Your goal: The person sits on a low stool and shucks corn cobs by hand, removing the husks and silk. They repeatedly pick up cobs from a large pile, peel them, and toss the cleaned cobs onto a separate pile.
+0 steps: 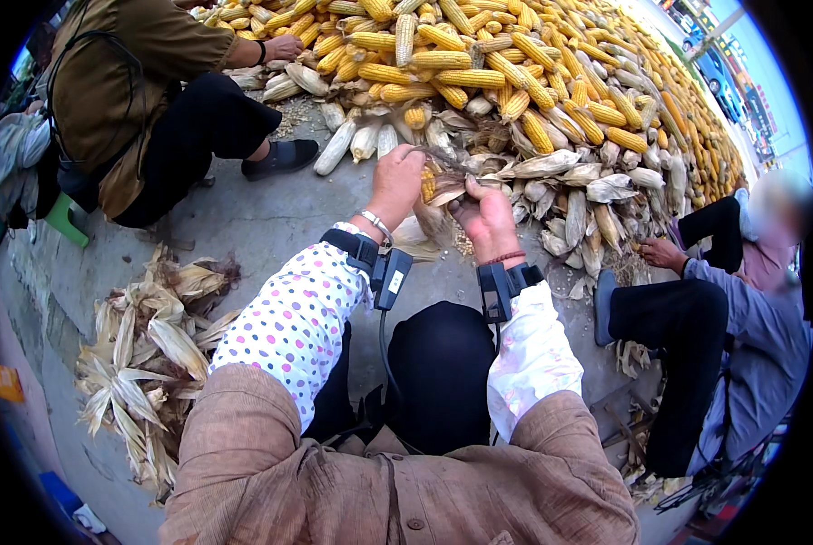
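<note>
My left hand (pixel 395 188) is closed round a partly husked ear of corn (pixel 428 184), with a patch of yellow kernels showing beside the fingers. Dry brown husk (pixel 449 184) spreads from the ear toward my right hand (pixel 488 222). The thumb and fingers of that hand are closed on the husk. Both hands are held above the concrete, in front of the heap's near edge. Pale husk hangs below the ear between my hands.
A large heap of yellow corn ears (pixel 470 77) rises ahead, with unhusked ears (pixel 577 218) along its edge. Stripped husks (pixel 147 354) lie on the concrete (pixel 270 245) at left. One person (pixel 107 100) sits at far left, and others (pixel 751 327) sit at right.
</note>
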The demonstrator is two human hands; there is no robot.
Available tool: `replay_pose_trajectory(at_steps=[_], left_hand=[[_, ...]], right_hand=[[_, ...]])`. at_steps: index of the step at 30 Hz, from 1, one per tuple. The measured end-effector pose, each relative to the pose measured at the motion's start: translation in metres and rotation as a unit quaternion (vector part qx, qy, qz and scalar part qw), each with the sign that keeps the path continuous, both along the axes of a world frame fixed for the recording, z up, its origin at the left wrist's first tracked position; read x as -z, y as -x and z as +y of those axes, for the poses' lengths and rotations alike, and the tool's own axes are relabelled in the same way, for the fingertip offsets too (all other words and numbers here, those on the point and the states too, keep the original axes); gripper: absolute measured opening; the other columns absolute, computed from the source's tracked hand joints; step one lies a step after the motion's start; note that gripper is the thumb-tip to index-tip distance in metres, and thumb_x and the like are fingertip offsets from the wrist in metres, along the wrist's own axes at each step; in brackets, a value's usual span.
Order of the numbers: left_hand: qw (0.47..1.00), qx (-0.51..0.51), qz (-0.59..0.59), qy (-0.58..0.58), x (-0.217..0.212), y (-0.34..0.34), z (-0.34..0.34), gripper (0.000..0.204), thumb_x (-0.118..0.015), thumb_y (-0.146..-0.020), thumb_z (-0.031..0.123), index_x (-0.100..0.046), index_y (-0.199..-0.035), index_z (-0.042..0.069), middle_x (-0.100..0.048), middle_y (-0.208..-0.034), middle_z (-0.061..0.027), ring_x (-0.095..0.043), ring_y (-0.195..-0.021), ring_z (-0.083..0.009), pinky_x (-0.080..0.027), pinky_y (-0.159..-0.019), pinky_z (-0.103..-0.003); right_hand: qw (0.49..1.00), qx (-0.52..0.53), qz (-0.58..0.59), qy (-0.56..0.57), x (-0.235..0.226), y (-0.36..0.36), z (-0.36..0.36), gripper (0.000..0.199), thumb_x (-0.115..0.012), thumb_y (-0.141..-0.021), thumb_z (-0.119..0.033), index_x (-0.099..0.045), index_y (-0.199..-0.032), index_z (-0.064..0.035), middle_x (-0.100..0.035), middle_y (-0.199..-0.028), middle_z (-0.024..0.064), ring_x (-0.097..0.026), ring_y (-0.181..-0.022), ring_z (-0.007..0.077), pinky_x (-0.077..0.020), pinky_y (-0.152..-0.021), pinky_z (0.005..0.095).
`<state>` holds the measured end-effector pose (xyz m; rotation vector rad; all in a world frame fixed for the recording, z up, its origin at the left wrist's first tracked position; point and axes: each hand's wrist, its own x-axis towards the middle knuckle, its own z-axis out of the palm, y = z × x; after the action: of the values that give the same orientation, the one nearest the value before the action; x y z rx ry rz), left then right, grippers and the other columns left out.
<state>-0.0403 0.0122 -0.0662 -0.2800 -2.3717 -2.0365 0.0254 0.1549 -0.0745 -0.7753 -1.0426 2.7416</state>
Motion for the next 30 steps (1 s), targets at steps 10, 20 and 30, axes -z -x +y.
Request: replay_pose_trajectory(at_steps=[10,20,30], left_hand=[[0.885,-0.038,-0.361,-0.290,0.003,0.020,-0.027,0.023,-0.048,-0.088,0.017,-0.054,-0.105,0.002,-0.060,-0.101,-0.0105,-0.061,-0.084,-0.0277,-0.051,-0.070,-0.046],[0.880,-0.104,-0.310,-0.344,0.004,0.045,-0.049,0.023,-0.040,-0.096,0.016,-0.050,-0.108,0.000,-0.059,-0.104,-0.0131,-0.062,-0.088,-0.0257,-0.055,-0.076,-0.037],[0.873,-0.138,-0.309,-0.352,0.006,0.050,-0.046,0.017,-0.047,-0.092,0.013,-0.052,-0.105,0.004,-0.056,-0.101,-0.0094,-0.058,-0.087,-0.0229,-0.054,-0.070,-0.038]], right_hand=[[0.987,0.117,-0.101,0.044,0.061,-0.039,0.073,0.012,-0.050,-0.089,-0.007,-0.056,-0.099,-0.0040,-0.058,-0.087,0.0074,-0.053,-0.071,0.0221,-0.0451,-0.061,0.0357],[0.960,0.199,-0.171,0.095,0.117,-0.085,0.139,0.012,-0.048,-0.089,-0.006,-0.056,-0.098,-0.0055,-0.058,-0.086,0.0070,-0.050,-0.071,0.0201,-0.0411,-0.063,0.0342],[0.971,0.191,-0.111,-0.094,0.041,-0.074,0.140,0.008,-0.053,-0.088,-0.008,-0.058,-0.092,-0.0041,-0.059,-0.082,0.0055,-0.054,-0.071,0.0187,-0.0477,-0.064,0.0361]])
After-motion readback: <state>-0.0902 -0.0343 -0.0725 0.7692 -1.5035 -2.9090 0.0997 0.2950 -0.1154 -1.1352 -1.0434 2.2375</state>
